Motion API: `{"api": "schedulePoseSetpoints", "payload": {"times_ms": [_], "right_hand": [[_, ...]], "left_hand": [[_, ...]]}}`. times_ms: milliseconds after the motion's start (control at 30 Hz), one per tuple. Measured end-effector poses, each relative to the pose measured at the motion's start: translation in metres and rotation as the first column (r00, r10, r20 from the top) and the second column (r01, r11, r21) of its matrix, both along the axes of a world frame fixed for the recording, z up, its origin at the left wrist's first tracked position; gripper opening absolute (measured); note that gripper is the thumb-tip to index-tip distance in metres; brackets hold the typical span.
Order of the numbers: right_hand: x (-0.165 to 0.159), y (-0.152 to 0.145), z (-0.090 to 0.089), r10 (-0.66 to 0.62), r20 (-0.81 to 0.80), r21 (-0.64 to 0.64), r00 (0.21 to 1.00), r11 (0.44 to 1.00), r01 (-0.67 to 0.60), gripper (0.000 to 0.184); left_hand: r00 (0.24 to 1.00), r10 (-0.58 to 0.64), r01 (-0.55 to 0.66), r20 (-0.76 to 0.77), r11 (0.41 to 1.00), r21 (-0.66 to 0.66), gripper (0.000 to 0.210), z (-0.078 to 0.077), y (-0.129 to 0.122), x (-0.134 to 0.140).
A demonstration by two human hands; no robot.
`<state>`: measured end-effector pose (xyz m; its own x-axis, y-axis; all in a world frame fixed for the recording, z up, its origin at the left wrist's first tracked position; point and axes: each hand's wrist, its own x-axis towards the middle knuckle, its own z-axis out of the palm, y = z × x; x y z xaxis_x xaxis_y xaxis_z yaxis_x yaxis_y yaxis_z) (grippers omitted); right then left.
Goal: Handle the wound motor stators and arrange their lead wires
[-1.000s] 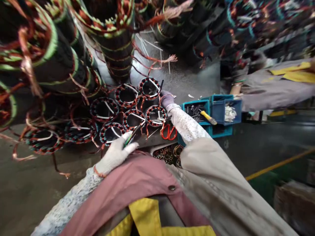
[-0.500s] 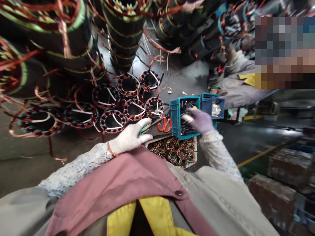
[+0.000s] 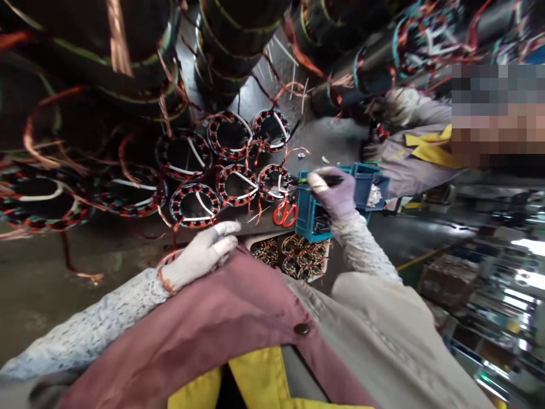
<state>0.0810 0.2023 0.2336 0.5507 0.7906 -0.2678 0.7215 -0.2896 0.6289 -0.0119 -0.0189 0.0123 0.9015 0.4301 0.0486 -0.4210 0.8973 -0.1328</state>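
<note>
My left hand [image 3: 204, 254], in a white glove, is held just in front of the table edge with its fingers stretched out and nothing seen in it. A wound stator ring [image 3: 193, 222] with a white strip lies beyond its fingertips. My right hand [image 3: 334, 190], in a glove with a purple back, is closed around a slim black-and-green tool [image 3: 303, 180], partly hidden by the fingers. It is over a blue bin [image 3: 304, 213] that holds short black pieces. Between the hands lie red-handled scissors [image 3: 285, 215], close to the bin's left wall.
Several more stator rings [image 3: 221, 184] with loose copper leads lie on the table. Tall dark stator stacks [image 3: 225, 54] stand behind. A smaller blue bin [image 3: 361, 196] holds white pieces. A tray [image 3: 326, 264] of small wound cores is below. A co-worker's sleeve [image 3: 409, 156] is at right.
The green item that was in my left hand is gone from it, and that hand has drawn back to the left. My right hand has risen out of the bin, with a black-and-green tool in it.
</note>
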Motion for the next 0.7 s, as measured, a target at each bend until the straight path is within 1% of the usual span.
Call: {"api": "schedulePoseSetpoints", "payload": {"times_ms": [33,100,167,267,367,467,533,567,600,633,700], "right_hand": [[0.012,0.002,-0.002,0.038,0.058,-0.109,0.998,0.994,-0.031,0.020],[0.031,-0.001,-0.007,0.110,0.159,-0.284,0.981,0.957,-0.061,0.015],[0.043,-0.008,-0.010,0.163,0.231,-0.394,0.959,0.917,-0.061,0.012],[0.052,-0.014,-0.012,0.235,0.282,-0.496,0.930,0.865,-0.068,0.013],[0.057,-0.016,-0.014,0.305,0.308,-0.594,0.901,0.801,-0.068,0.016],[0.055,-0.020,-0.018,0.356,0.330,-0.682,0.874,0.730,-0.040,0.020],[0.048,-0.022,-0.021,0.375,0.352,-0.710,0.857,0.704,-0.017,0.021],[0.043,-0.021,-0.021,0.378,0.357,-0.703,0.854,0.711,-0.021,0.021],[0.038,-0.019,-0.022,0.376,0.348,-0.677,0.859,0.735,-0.047,0.020],[0.033,-0.014,-0.022,0.368,0.322,-0.626,0.872,0.774,-0.095,0.020],[0.028,0.002,-0.024,0.350,0.220,-0.466,0.910,0.857,-0.217,0.021]], "left_hand": [[0.999,-0.032,0.033,0.030,0.998,-0.052,0.063,0.000,0.001,0.001],[0.997,-0.052,0.059,0.056,0.989,-0.135,0.066,0.002,0.004,0.001],[0.996,-0.074,0.081,0.044,0.978,-0.191,0.067,0.004,0.006,0.002],[0.990,-0.134,0.139,0.035,0.965,-0.221,0.069,0.004,0.005,0.001],[0.986,-0.160,0.165,0.040,0.956,-0.241,0.069,0.002,0.002,0.001],[0.986,-0.160,0.166,0.044,0.941,-0.295,0.067,0.000,0.001,0.001],[0.984,-0.169,0.177,0.053,0.924,-0.339,0.070,-0.002,0.001,0.000],[0.983,-0.177,0.186,0.058,0.916,-0.356,0.071,-0.003,0.001,-0.001],[0.981,-0.185,0.194,0.060,0.908,-0.371,0.072,-0.004,0.001,-0.002],[0.980,-0.192,0.200,0.060,0.903,-0.381,0.072,-0.005,0.002,-0.002],[0.979,-0.197,0.204,0.058,0.898,-0.390,0.071,-0.006,0.002,-0.004]]}}
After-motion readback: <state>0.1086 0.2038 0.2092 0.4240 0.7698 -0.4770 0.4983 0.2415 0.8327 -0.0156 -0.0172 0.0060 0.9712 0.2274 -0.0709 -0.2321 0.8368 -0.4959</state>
